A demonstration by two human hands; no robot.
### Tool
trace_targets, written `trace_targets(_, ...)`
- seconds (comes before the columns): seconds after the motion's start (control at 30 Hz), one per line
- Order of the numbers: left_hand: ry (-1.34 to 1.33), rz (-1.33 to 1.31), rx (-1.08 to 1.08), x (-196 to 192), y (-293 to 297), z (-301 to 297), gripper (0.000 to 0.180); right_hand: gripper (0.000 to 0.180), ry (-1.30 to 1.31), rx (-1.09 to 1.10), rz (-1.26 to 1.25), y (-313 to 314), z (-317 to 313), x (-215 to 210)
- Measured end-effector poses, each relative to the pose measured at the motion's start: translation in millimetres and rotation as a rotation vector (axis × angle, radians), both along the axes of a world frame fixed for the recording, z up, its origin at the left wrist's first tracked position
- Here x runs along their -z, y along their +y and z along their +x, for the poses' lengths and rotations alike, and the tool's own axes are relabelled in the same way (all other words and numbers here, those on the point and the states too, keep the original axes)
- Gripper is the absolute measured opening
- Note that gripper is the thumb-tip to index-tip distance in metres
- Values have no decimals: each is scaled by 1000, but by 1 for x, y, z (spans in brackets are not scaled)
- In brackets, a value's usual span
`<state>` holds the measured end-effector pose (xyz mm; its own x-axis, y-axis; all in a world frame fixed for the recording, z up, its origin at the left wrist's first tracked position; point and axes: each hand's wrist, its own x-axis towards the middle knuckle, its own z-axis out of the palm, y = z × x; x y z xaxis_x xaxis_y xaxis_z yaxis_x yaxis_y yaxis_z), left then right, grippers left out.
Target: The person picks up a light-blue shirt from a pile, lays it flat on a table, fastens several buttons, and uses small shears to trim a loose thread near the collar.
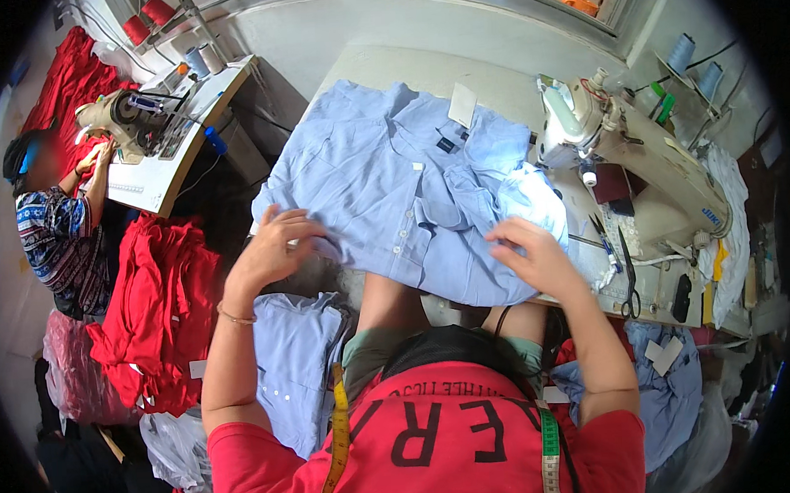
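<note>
A light blue buttoned shirt (356, 173) lies spread over the sewing table in front of me, its lower part at the table's front edge. My left hand (282, 243) is at the shirt's left edge, fingers bent loosely and apart. Over the shirt's right side is my right hand (527, 251), its fingers stretched toward the middle and holding nothing I can see. A white tag (462, 104) lies at the shirt's far side. Small white buttons run down the shirt's front.
A sewing machine (642, 161) stands to the right, with black scissors (629, 276) near it. More blue shirts (299, 365) lie low at my left. Red garments (155, 314) are piled farther left, near a co-worker (59, 230) at another sewing machine (121, 122).
</note>
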<state>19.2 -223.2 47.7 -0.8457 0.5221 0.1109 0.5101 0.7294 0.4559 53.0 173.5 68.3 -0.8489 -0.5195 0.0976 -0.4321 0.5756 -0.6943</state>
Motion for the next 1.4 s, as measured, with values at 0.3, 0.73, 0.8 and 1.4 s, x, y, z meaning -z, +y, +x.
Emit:
trace_targets(0.3,239,-27,-82,19,72,13,40,63,276,150,152,-49,-66,70)
trace_targets(0.73,203,240,-7,10,111,6,12,39,196,208,-110,-37,-45,35)
trace_targets(0.8,305,291,-48,22,119,-27,14,31,270,220,27,-35,-61,35)
trace_targets(1.4,-56,366,-15,21,123,-89,10,14,-77,144,-115,-46,-104,21)
